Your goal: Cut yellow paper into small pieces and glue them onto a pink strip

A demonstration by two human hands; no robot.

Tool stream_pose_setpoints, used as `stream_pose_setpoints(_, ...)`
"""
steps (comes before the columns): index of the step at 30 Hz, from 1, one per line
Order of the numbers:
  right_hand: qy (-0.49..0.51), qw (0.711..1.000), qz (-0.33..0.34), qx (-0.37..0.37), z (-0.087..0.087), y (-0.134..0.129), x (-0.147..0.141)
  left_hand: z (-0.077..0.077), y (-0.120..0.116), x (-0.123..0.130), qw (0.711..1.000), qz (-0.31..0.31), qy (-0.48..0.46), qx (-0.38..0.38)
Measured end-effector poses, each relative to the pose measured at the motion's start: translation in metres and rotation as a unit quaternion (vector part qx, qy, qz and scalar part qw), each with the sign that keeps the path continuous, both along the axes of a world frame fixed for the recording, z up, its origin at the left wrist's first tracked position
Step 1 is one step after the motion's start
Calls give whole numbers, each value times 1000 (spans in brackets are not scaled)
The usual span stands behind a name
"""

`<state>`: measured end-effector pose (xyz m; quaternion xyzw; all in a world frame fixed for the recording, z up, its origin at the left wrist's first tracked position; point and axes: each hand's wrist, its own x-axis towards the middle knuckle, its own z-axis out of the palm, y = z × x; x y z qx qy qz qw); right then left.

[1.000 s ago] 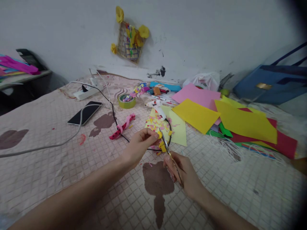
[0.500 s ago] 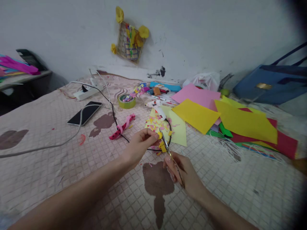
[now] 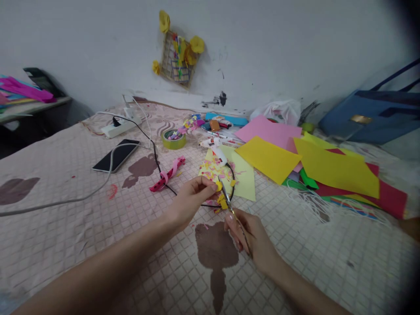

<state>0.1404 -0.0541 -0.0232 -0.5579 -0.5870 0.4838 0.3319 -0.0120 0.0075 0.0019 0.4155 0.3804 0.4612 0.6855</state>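
Note:
Between the thumb and fingers of my left hand (image 3: 193, 197) is a small yellow paper piece (image 3: 218, 186). My right hand (image 3: 247, 232) is closed round the handles of a pair of scissors (image 3: 227, 197), whose blades point up and away, right beside the yellow piece. Whether the blades touch it I cannot tell. Yellow scraps (image 3: 222, 202) lie below the blades. Just beyond my hands, a pale yellow sheet (image 3: 244, 177) carries many pink and yellow cuttings (image 3: 210, 167) and a white glue gun (image 3: 219, 156) with a black cord.
Coloured sheets (image 3: 334, 164) and white string (image 3: 308, 201) lie on the right, near a blue bag (image 3: 370, 113). A phone (image 3: 116, 155), a power strip (image 3: 120, 127), a tape roll (image 3: 173, 139) and a pink-wrapped red strip (image 3: 167, 174) are on the left. Cables cross the cloth.
Almost nothing differs. Both hands, the yellow paper piece and the scissors keep nearly the same places; the view has shifted very slightly.

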Motion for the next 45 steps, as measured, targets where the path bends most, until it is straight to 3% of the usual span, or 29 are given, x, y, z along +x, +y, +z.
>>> stream_pose_setpoints(6,2,1000,6,-1,2,-1,1,1,2,-2,1000,-12,6,-3)
stream_pose_setpoints(27,40,998,26,-38,1,-3,2,0,25,-23,987,-149,32,43)
stream_pose_setpoints(31,79,995,31,-57,2,-4,1,0,20,-17,992,-123,4,19)
stream_pose_setpoints(35,80,996,33,-31,2,-5,-2,1,7,-5,997,-57,-37,-23)
stream_pose_setpoints(45,63,998,1,-13,1,-4,-4,-3,-3,4,998,7,-51,-23)
